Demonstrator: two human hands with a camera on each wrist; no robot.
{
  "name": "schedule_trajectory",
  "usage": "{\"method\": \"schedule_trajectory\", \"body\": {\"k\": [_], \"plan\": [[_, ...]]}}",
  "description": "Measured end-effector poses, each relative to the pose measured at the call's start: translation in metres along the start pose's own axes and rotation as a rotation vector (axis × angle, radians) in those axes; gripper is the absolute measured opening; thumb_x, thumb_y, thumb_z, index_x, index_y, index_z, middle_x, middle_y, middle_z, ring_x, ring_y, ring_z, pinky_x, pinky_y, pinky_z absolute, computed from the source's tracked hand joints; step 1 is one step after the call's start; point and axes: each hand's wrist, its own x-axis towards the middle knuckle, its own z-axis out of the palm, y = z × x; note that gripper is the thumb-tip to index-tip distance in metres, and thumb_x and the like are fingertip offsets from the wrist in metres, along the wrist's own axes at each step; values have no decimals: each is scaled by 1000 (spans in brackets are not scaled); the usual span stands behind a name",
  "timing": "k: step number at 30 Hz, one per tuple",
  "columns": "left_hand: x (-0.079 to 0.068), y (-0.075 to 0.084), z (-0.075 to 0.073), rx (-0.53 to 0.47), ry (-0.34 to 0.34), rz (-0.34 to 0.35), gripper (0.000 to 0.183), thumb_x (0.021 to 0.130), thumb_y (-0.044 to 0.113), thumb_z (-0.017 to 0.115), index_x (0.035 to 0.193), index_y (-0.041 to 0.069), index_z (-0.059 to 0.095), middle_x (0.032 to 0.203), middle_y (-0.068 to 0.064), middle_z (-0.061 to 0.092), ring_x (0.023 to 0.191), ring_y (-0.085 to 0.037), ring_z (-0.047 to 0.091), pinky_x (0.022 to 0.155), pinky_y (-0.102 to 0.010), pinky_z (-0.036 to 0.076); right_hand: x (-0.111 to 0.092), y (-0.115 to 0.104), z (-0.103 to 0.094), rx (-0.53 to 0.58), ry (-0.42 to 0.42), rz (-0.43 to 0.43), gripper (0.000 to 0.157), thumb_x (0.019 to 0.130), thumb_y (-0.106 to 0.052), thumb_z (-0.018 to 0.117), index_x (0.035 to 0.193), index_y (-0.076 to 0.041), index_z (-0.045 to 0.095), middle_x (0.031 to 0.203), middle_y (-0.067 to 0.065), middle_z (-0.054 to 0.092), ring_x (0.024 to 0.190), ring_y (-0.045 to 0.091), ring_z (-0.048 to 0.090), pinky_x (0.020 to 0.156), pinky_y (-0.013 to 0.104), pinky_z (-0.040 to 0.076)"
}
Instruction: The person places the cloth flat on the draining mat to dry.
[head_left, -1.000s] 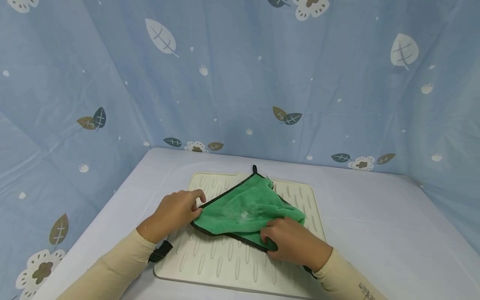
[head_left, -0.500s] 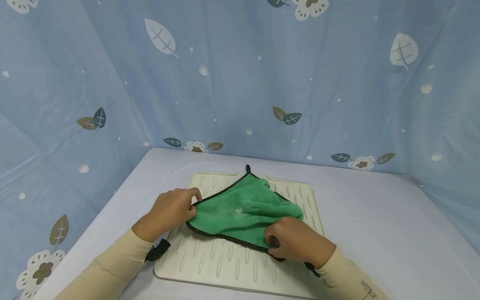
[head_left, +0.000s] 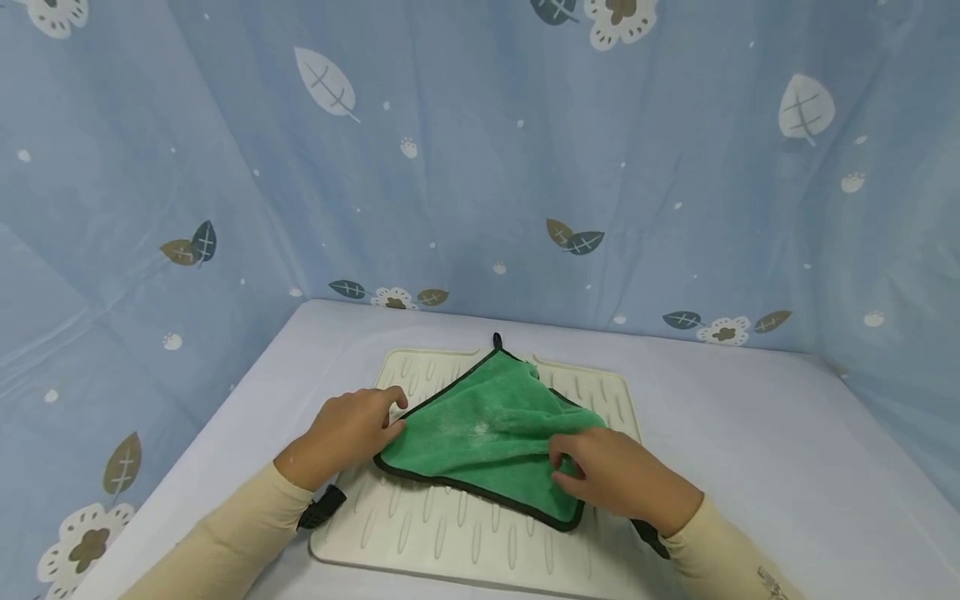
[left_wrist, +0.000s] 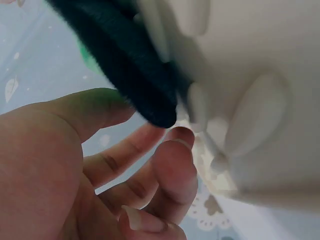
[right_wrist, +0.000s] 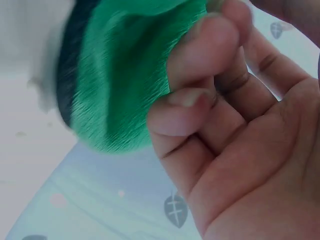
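The bent fingers of the left hand (head_left: 348, 429) stand around the left corner of the green cloth (head_left: 476, 458), thumb touching it, though whether they pinch it I cannot tell; the right hand (head_left: 615, 467) leaves a narrow gap between curved forefinger and thumb over its right part. The rumpled cloth lies on the ribbed mat (head_left: 405, 533), upon the white table (head_left: 757, 442).

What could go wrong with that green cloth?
The cloth is wrinkled, so it might not lie flat. Its pale patch could be dust, which might rub off on the mat. The mat's raised bumps might catch the cloth if it's dragged.
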Motion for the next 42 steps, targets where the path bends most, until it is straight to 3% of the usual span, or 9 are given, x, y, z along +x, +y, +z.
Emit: {"method": "schedule_trajectory", "body": {"k": [4, 11, 17, 29, 37, 42], "plan": [[0, 0, 3, -1, 3, 12, 23, 90, 23, 75, 110, 14, 69, 68, 8, 58, 57, -7, 49, 48, -27, 38, -8, 5, 2, 7, -5, 55, 18, 92, -26, 73, 106, -16, 69, 60, -14, 50, 50, -1, 45, 51, 22, 40], [1, 1, 6, -33, -28, 6, 23, 89, 22, 76, 110, 16, 68, 67, 8, 56, 56, -8, 48, 49, -27, 38, -15, 9, 6, 4, 16, 135, 26, 89, -27, 76, 110, -15, 70, 61, -14, 52, 51, 0, 46, 49, 23, 39], [-2, -1, 5, -49, -25, 16, 26, 87, 16, 78, 110, 18, 68, 67, 9, 55, 56, -8, 48, 49, -27, 38, -13, 6, 8, 34, 8, 123, 30, 84, -19, 80, 111, -13, 70, 60, -14, 51, 52, 0, 45, 50, 23, 39], [-7, 1, -6, -4, -19, 35, 33, 83, 4, 74, 112, 18, 67, 60, 9, 53, 51, -9, 46, 45, -28, 36, -18, 16, 5, 32, -54, 62, 29, 84, -5, 76, 110, -16, 69, 62, -13, 49, 54, 0, 41, 50, 22, 38], [-14, 6, -13, -2, -114, 24, 38, 82, 3, 74, 115, 17, 65, 61, 7, 52, 52, -13, 47, 46, -29, 35, -21, 18, 2, 64, -94, 70, 28, 82, -1, 74, 105, -18, 70, 62, -12, 49, 54, 0, 38, 50, 21, 38], [-14, 7, -11, 10, -119, 28, 33, 85, 10, 75, 117, 17, 65, 65, 5, 55, 52, -13, 46, 45, -29, 35, -20, 18, 3, 73, -104, 60, 20, 87, -10, 75, 104, -17, 69, 64, -12, 51, 54, 0, 41, 51, 22, 40]]}}
